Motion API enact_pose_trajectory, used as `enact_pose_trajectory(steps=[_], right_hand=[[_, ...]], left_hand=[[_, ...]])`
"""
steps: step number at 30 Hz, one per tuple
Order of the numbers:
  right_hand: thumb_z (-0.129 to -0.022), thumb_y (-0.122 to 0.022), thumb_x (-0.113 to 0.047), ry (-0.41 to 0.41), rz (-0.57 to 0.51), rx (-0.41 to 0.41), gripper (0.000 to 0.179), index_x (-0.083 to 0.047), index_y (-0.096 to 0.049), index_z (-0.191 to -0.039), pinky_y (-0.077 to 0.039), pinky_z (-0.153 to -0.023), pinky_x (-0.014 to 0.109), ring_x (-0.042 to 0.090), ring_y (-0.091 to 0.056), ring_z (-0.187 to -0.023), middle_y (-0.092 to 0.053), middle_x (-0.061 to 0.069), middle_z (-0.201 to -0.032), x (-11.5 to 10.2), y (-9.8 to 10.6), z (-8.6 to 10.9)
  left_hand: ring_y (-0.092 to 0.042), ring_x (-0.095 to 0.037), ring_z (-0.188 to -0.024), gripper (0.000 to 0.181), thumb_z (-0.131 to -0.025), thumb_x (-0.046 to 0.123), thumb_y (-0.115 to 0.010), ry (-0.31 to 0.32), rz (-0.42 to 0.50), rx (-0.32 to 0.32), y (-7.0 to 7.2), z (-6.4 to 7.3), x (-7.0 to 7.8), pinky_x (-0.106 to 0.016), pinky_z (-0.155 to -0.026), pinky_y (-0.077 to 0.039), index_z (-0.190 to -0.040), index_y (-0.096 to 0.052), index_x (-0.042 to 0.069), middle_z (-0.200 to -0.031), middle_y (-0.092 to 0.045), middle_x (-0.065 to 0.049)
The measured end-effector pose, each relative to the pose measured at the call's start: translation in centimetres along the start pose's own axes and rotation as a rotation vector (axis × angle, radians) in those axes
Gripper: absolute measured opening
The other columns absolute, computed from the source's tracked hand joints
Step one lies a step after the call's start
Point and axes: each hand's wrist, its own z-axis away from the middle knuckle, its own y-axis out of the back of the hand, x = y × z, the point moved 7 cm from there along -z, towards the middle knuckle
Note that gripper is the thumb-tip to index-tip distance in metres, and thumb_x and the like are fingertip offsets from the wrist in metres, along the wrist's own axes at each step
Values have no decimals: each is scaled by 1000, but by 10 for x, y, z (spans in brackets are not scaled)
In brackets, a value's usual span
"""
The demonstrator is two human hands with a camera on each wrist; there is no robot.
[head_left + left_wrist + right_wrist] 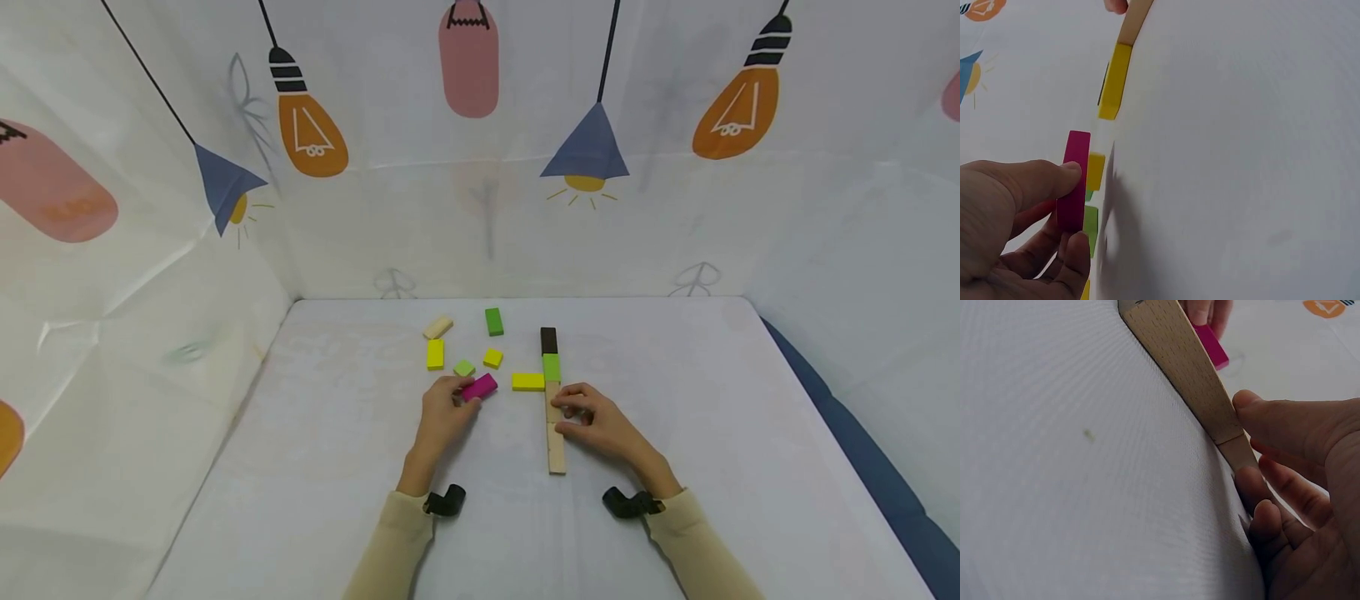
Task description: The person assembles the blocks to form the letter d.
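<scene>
Beige sleeves [390, 542] up front, smooth magenta block [480, 387] pinched in the left hand [441, 414], loosely curled right hand [606, 427] just touching grainy wood blocks [1179, 369].

No words, brands or numbers can be read on the magenta block [480, 387], the wooden blocks [556, 454] or the white tabletop [675, 358], nor on the black wrist devices [447, 501]. Past the tabletop's far edge, a pale backdrop [420, 221] bears printed pendant lamps [587, 150] and light bulbs [742, 108], drawings without legible lettering.
</scene>
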Motion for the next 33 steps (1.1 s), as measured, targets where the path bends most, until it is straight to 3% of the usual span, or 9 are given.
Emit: enact_pose_trajectory(steps=[7, 15, 33], right_hand=[[-87, -83, -19, -5, 10, -2, 36, -8, -75, -121, -49, -71, 22, 13, -61, -93, -63, 12, -127, 0, 0, -1], [-87, -83, -18, -12, 8, -1, 35, -8, -75, -120, -49, -71, 21, 11, -60, -93, -63, 11, -127, 0, 1, -1], [-88, -83, -20, -18, 4, -3, 36, -9, -75, -121, -49, -71, 21, 10, -59, -93, -62, 11, -127, 3, -1, 0]], left_hand=[[-66, -24, -95, 31, -87, 6, -79, 9, 10, -25, -9, -5, 11, -28, -76, -54, -118, -75, 2, -113, -69, -16], [-59, -20, -90, 28, -89, 5, -77, 23, -36, -71, -21, -12, 10, -28, -77, -51, -117, -75, 2, -115, -67, -17], [-58, -23, -95, 28, -90, 3, -74, 56, -66, -101, -27, -17, 11, -36, -84, -54, -118, -75, 2, -117, -65, -17]])
